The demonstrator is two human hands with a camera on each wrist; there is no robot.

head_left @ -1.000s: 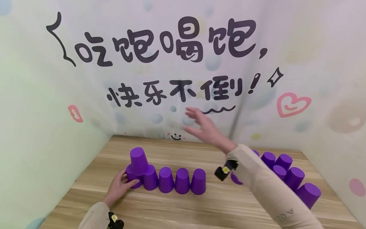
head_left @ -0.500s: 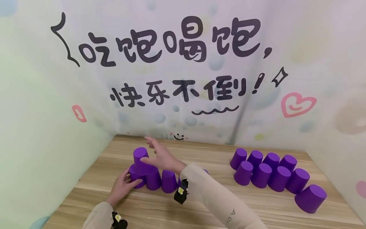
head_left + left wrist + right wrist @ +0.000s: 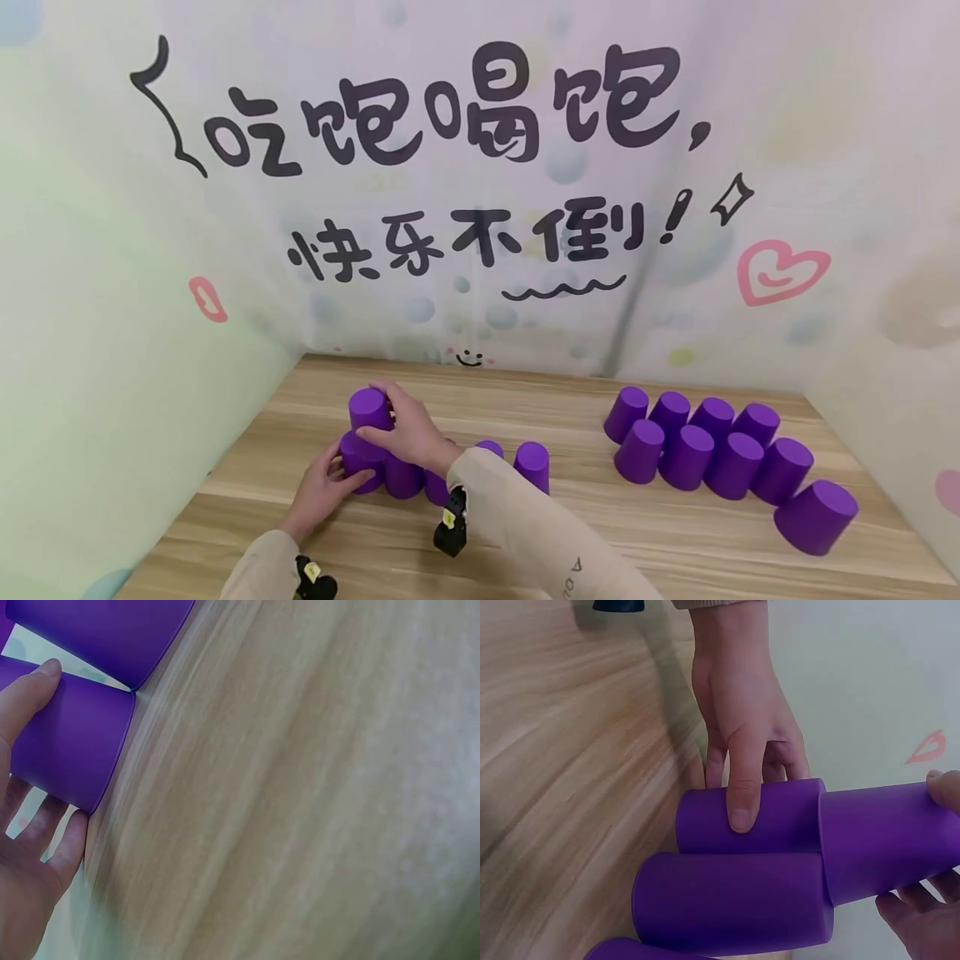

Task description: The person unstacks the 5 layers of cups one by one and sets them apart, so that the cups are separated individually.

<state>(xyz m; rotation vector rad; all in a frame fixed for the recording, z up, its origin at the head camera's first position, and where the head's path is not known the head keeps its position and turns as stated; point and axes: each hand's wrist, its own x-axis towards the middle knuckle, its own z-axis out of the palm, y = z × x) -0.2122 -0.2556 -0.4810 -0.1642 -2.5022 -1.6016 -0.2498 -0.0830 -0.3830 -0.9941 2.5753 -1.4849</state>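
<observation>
At the left end of a row of upside-down purple cups, my left hand (image 3: pixel 315 492) grips the end cup (image 3: pixel 360 454) low on its sides. The left wrist view shows its thumb on one side of that cup (image 3: pixel 71 739) and fingers on the other. An upper purple cup (image 3: pixel 369 407), also upside down, sits across the end cup and its neighbour (image 3: pixel 403 477). My right hand (image 3: pixel 412 432) holds this upper cup near its top, thumb in front and fingers behind. In the right wrist view the upper cup's rim (image 3: pixel 829 847) meets both lower cups' bases.
Further cups of the row (image 3: pixel 532 467) stand to the right, partly hidden behind my right sleeve (image 3: pixel 540 525). A group of several upside-down purple cups (image 3: pixel 686 458) stands at the table's right side. Behind the wooden table (image 3: pixel 600 567) hangs a printed wall cloth (image 3: pixel 450 325).
My right hand has come from the middle, above the table, leftward and down to the upper cup and now grips it. My left hand stays on the end cup.
</observation>
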